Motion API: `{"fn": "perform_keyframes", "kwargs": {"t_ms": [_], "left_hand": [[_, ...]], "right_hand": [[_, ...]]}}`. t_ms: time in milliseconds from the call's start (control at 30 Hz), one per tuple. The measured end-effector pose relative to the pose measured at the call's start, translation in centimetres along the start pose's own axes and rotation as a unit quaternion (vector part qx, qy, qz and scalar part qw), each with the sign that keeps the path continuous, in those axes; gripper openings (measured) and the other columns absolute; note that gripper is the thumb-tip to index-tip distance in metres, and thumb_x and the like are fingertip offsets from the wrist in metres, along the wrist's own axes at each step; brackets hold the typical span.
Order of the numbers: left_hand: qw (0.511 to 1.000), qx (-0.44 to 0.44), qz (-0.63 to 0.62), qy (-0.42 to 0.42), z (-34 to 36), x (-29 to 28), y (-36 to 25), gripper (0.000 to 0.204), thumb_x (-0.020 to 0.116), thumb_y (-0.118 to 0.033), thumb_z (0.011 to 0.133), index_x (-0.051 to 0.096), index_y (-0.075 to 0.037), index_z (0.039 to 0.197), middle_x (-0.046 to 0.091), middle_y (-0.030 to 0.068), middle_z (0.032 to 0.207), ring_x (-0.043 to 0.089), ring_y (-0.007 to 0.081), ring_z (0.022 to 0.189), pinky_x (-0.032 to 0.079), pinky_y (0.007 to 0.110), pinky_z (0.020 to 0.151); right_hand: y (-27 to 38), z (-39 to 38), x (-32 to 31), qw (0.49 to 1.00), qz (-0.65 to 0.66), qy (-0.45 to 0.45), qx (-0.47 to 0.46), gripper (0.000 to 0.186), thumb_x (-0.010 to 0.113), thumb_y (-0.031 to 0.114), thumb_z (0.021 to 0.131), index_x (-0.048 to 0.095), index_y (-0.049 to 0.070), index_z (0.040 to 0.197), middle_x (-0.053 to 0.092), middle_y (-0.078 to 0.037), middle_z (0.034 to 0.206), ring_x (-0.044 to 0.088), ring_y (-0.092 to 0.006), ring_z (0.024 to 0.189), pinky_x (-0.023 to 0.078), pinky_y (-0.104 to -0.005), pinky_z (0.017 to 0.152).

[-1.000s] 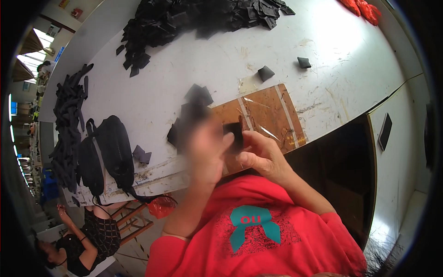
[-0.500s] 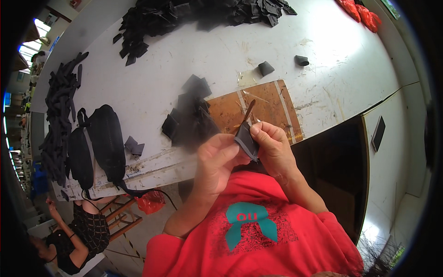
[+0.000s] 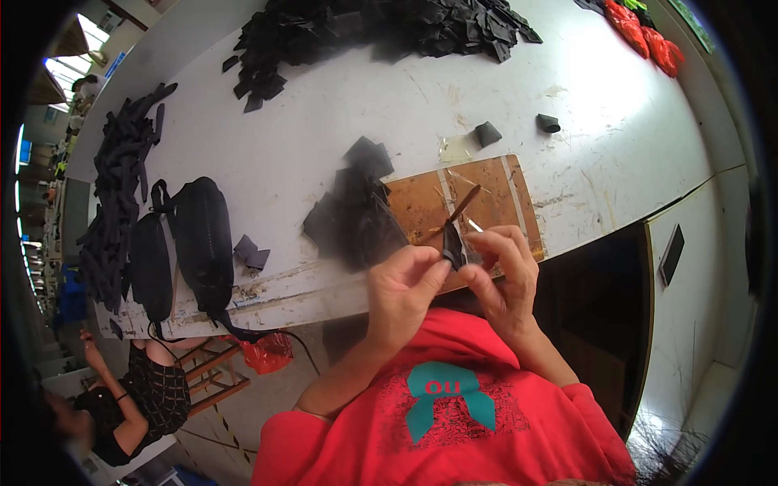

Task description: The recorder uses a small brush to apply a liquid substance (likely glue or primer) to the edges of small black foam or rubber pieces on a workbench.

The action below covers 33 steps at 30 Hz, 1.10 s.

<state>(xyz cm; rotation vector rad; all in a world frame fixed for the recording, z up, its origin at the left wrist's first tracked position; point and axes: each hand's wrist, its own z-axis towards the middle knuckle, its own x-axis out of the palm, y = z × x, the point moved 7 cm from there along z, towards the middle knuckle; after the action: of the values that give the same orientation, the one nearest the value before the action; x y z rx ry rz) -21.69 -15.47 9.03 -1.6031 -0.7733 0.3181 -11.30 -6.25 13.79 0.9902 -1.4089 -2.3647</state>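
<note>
Two hands, left hand [image 3: 403,283] and right hand [image 3: 506,271], pinch one black piece [image 3: 452,247]; one stick [image 3: 460,209]

Garment or leather-goods workshop, long white worktable [image 3: 567,89], heaps of black cut pieces [image 3: 389,28], brown cutting board [image 3: 462,202]

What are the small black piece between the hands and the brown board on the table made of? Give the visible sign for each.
Small black piece: probably fabric or thin foam, matte; it shows no shine and is pinched between the fingers of the left hand and right hand.
Brown board: looks like wood or hardboard, dull and scuffed, crossed by pale tape strips.
</note>
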Motion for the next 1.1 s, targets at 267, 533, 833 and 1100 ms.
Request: {"fn": "perform_keyframes", "kwargs": {"t_ms": [267,533,833,1100], "left_hand": [[0.892,0.293,0.336,-0.074,-1.4,2.1,-3.0,0.007,0.058,0.005,0.077,0.055,0.001,0.082,0.06,0.0043,0.074,0.058,0.0079,0.064,0.047,0.02,0.057],[0.951,-0.117,-0.274,0.082,0.4,1.4,0.6,0.014,0.054,0.007,0.077,0.048,-0.001,0.089,0.054,0.0026,0.073,0.04,0.0013,0.047,0.032,0.019,0.039],[0.866,-0.114,-0.455,0.172,2.9,3.6,-5.8,0.011,0.044,0.004,0.082,0.05,0.001,0.092,0.059,0.0137,0.08,0.033,0.0033,0.033,0.025,0.019,0.03],[0.921,-0.063,-0.352,0.152,4.1,2.6,-4.3,0.018,0.054,-0.008,0.085,0.052,0.001,0.101,0.059,0.008,0.082,0.039,0.0025,0.042,0.026,0.017,0.034]], "right_hand": [[0.6,-0.6,1.3,0.982,-0.146,-0.009,-0.115,0.018,0.062,-0.002,0.067,0.056,0.002,0.083,0.052,-0.01,0.075,0.054,-0.026,0.065,0.044,-0.0329,0.053],[-3.7,-0.3,2.4,0.875,0.398,0.049,0.272,0.007,0.06,0.002,0.073,0.056,0.0,0.078,0.052,-0.003,0.071,0.044,-0.0124,0.054,0.034,-0.0223,0.048],[2.0,5.0,0.3,0.883,0.38,0.161,0.223,0.024,0.054,0.024,0.088,0.056,0.003,0.077,0.05,0.003,0.065,0.043,-0.0041,0.058,0.034,-0.0196,0.051],[-0.2,7.0,2.4,0.849,0.42,0.257,0.192,0.03,0.054,0.032,0.088,0.053,0.006,0.072,0.042,0.006,0.061,0.036,-0.0023,0.054,0.029,-0.0167,0.047]]}}
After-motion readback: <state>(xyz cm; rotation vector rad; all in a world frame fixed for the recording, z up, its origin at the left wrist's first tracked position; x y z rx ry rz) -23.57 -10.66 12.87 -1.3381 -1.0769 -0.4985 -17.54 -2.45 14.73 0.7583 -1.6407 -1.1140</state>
